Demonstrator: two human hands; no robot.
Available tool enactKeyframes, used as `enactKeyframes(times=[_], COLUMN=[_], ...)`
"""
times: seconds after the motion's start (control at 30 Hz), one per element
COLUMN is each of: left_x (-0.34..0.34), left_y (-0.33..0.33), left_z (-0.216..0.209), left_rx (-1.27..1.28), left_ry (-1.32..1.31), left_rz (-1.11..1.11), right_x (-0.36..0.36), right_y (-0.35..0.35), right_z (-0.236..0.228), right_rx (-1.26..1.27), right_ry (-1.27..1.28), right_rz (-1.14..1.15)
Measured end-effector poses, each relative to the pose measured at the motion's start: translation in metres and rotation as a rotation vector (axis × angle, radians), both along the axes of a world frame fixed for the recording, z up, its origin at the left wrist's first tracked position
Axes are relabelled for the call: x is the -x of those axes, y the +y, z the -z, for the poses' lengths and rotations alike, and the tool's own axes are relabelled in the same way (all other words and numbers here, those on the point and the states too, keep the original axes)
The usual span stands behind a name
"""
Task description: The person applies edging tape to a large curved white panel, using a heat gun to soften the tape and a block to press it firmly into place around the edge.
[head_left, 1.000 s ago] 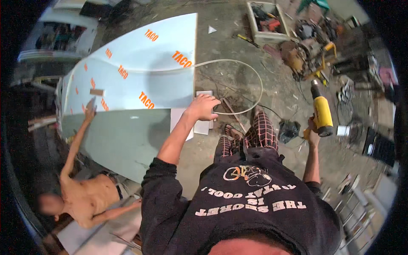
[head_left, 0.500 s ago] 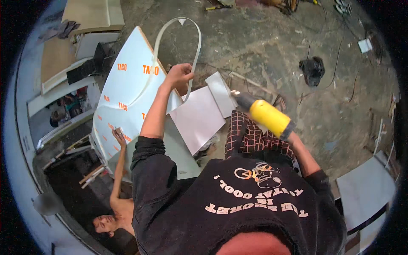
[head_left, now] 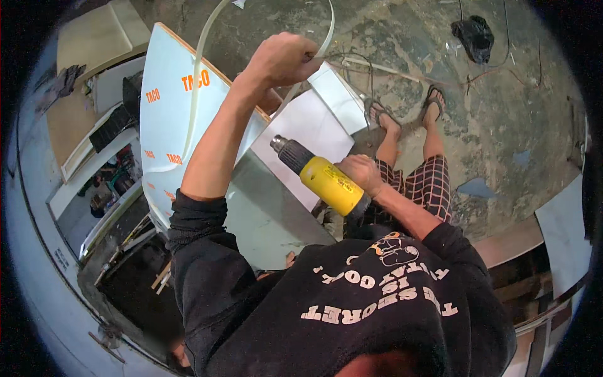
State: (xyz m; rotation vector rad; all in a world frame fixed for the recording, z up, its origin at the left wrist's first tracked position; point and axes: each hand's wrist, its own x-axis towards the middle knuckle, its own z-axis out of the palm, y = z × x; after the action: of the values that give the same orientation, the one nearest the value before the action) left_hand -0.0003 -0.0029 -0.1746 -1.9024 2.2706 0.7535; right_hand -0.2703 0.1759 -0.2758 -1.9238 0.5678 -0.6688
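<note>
My left hand (head_left: 282, 60) is closed, its fingers pinching a pale flexible edging strip (head_left: 329, 38). The strip loops up past the top of the head view and comes back down along the large white panel (head_left: 163, 125) with orange print. In my right hand (head_left: 361, 173) is a yellow and black heat gun (head_left: 330, 184), gripped by its handle. Its metal nozzle points up and left, toward the panel's lower right edge, without touching it. My left forearm hides part of the panel and strip.
Light boards (head_left: 308, 132) lie by the panel, close to my sandalled feet. A black plastic bag (head_left: 474, 39) and a thin cable lie on the stained floor ahead. More boards lean at the right (head_left: 565, 232). A co-worker's skin barely shows at the lower left.
The heat gun has swung left and turned its nozzle toward the panel. My left hand sits higher in view, still on the strip. The co-worker has nearly left the view.
</note>
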Motion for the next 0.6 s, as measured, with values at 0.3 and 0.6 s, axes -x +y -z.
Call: enactKeyframes(times=[0.3, 0.6], left_x=[0.006, -0.006], left_y=[-0.008, -0.013], left_z=[0.003, 0.006], left_rx=[-0.002, -0.032], left_ry=[0.024, -0.078], left_rz=[0.086, 0.108], right_x=[-0.008, -0.008], right_y=[0.019, 0.025], right_z=[0.001, 0.007], right_rx=[-0.062, -0.089], right_ry=[-0.003, -0.008], right_rz=[0.051, 0.089])
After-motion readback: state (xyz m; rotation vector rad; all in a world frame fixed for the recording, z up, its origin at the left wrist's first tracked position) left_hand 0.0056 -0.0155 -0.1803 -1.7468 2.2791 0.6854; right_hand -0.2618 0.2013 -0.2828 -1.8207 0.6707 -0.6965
